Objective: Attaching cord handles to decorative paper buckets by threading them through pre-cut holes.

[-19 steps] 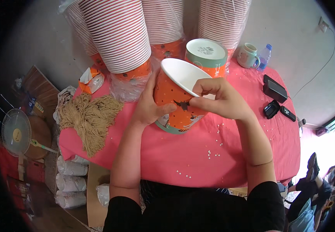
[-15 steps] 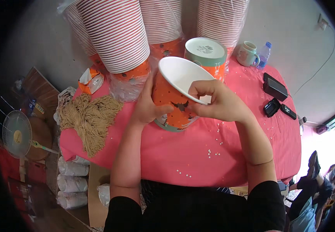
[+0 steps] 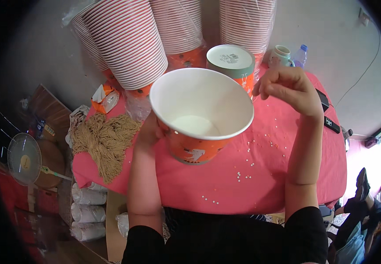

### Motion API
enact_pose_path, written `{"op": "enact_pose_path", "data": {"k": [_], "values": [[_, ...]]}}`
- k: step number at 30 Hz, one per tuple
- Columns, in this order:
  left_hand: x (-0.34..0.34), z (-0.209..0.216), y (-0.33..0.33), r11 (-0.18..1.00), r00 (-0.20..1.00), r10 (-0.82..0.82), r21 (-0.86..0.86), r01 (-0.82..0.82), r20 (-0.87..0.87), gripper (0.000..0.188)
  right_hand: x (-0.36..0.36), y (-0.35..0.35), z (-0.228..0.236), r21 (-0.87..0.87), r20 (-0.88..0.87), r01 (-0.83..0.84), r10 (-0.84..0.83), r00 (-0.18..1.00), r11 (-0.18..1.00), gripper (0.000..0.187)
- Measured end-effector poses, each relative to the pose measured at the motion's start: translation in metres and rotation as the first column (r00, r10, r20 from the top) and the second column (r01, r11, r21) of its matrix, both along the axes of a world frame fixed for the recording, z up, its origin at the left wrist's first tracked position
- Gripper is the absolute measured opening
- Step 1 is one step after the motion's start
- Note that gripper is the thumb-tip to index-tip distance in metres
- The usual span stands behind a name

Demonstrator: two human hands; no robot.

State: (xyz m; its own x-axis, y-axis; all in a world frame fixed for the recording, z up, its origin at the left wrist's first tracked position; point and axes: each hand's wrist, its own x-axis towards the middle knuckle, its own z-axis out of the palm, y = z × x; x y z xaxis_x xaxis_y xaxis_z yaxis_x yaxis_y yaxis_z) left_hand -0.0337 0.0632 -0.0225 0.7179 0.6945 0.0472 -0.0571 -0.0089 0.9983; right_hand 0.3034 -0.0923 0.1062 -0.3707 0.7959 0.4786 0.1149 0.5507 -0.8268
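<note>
My left hand [image 3: 150,131] grips the left side of an orange paper bucket [image 3: 195,147] with a white rim and white inside. The bucket is tilted so its wide mouth faces me, and a small light spot shows just under the near rim. Its wall hides most of my left fingers. To the right of the bucket, apart from it, my right hand [image 3: 290,90] is raised with curled fingers and the thumb close to them; whether anything small is between them does not show. Behind stands an upturned bucket [image 3: 231,57] with a pale base and green band.
Tall stacks of nested paper buckets [image 3: 126,42] in clear plastic line the back. A bundle of tan cords [image 3: 104,143] lies at the left. Small white dots [image 3: 238,177] are scattered on the pink cloth [image 3: 190,191]. A mug [image 3: 280,56] and bottle [image 3: 300,56] stand back right.
My right hand has left the bucket's rim and moved up and right. The bucket has turned and tipped, so its mouth now faces me more; my left hand still holds it.
</note>
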Motion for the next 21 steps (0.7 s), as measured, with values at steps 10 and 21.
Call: {"op": "enact_pose_path", "data": {"k": [10,21], "values": [[0.011,-0.009,-0.007,0.986,0.979,-0.023,-0.157,0.056,0.203,0.14,-0.025,0.028,-0.02,-0.131,0.11,0.224,-0.21,0.971,0.966,0.026],[0.014,0.035,-0.043,0.971,0.911,-0.232,0.135,0.197,0.341,0.137,-0.037,0.043,-0.038,-0.196,0.156,0.197,-0.168,0.973,0.961,0.019]]}}
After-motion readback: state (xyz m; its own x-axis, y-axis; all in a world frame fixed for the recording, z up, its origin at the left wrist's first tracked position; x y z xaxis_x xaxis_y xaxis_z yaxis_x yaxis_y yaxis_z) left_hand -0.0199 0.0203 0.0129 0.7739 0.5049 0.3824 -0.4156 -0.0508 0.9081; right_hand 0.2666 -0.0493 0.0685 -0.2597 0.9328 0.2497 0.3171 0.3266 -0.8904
